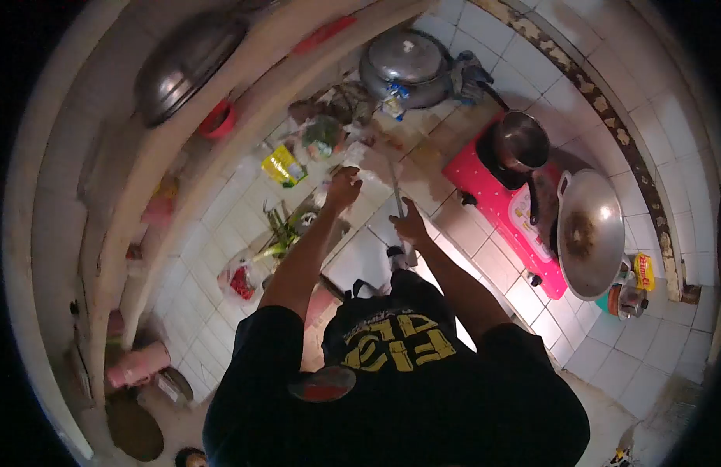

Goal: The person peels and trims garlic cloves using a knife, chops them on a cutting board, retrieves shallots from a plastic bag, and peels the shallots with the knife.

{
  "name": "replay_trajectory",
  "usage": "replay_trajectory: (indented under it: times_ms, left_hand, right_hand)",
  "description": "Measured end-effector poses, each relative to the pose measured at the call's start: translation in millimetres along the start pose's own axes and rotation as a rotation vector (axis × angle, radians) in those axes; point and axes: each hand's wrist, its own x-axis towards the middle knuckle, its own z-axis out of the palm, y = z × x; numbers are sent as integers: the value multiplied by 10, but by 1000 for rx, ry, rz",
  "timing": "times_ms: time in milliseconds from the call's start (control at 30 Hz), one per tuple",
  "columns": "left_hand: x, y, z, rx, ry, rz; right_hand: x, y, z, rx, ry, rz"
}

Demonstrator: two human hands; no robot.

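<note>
My right hand (409,223) is closed around the handle of a knife (397,185), whose long narrow blade points away from me over the tiled counter. To its left, my left hand (343,189) hovers near a white plastic bag (370,162). Its fingers are bent but apart, and I see nothing between them. Just beyond that hand lies a clear bag with something green inside (320,136). A yellow packet (283,166) rests to the left. Closer to me are long green vegetables (279,231) and a plastic bag of red chillies (240,283).
At right stands a pink stove (497,204) carrying a saucepan (522,140) and a large wok (590,233). A lidded pot (407,66) sits at the back, beside a dark cloth (469,78). A metal basin (191,66) is on the upper-left ledge.
</note>
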Motion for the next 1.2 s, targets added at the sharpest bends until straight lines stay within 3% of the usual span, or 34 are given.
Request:
replay_trajectory:
  times_ms: [67,133,200,400,467,633,667,733,767,833,933,1000,1067,1133,1200]
  left_hand:
    - [359,-75,98,100,35,127]
    - [658,7,98,183,-11,87]
    - [940,-59,94,455,144,299]
    - [1558,-472,157,360,-20,100]
    - [1636,-506,158,427,-45,41]
    - [1778,-658,286,694,-127,-143]
    - [1770,-626,258,933,-165,67]
    - [1719,-411,152,1165,-197,279]
    - [1676,-264,136,755,14,151]
    - [1521,175,-41,343,223,22]
    - [1226,735,-358,81,287,180]
    - [1049,931,-465,-423,94,236]
    - [616,1452,-678,-534,46,174]
    - [190,1822,-844,-644,1,111]
    - [-202,1985,-940,-949,-135,155]
  right_hand:
    - [84,-250,-32,-159,81,2]
    - [257,-307,-74,-333,178,-211]
    - [414,-342,-120,-351,173,-207]
    - [514,-793,-310,-349,72,-174]
    - [516,-921,-361,-198,-6,-110]
    - [683,-785,-363,-287,64,-138]
    - [748,-698,-358,-320,85,-177]
    - [710,-770,-412,-301,81,-170]
    - [663,-823,-441,-281,74,-164]
    - [536,-1017,-492,-294,92,-157]
    - [407,-1222,-584,-336,35,-238]
    - [272,-1378,-569,-370,-41,-331]
    - [-137,-1822,-552,225,87,-416]
    - [-550,-2222,-550,168,142,-404]
    - [-755,-2272,-511,78,213,-502]
